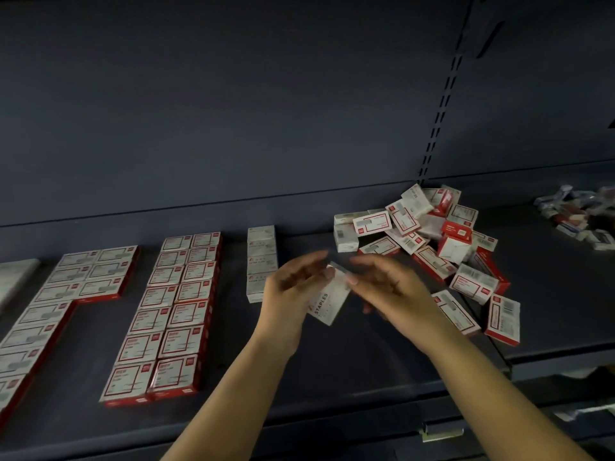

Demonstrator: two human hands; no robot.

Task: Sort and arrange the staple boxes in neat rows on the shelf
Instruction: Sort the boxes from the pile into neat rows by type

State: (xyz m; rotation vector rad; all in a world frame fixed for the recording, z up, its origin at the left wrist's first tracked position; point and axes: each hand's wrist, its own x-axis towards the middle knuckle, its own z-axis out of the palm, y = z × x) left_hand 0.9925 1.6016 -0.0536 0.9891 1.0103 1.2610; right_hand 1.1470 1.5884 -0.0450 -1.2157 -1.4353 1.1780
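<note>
At the far left edge a pale flat packet (15, 277) lies partly out of view; next to it the red-and-white staple boxes (90, 277) run in flat rows toward the shelf's front edge; a second double row (169, 314) lies well apart to its right, and just beyond that a short single column of plain white boxes (262, 261) reaches toward the back panel. Over the bare dark shelf (349, 377) the left hand (289, 294) and right hand (389, 291) meet around one white staples box (327, 304), held tilted above the surface; both hands pinch it with curled fingers near its upper end, though blur hides the exact contact. Such a carton is likely small, stiff and dense for its size; its smooth card could slip, so holding it by its long side edges seems safest. To the right the unsorted heap (432, 241) sprawls; farther right, a separate pile of wrapped packets (579, 214) sits near the edge.
</note>
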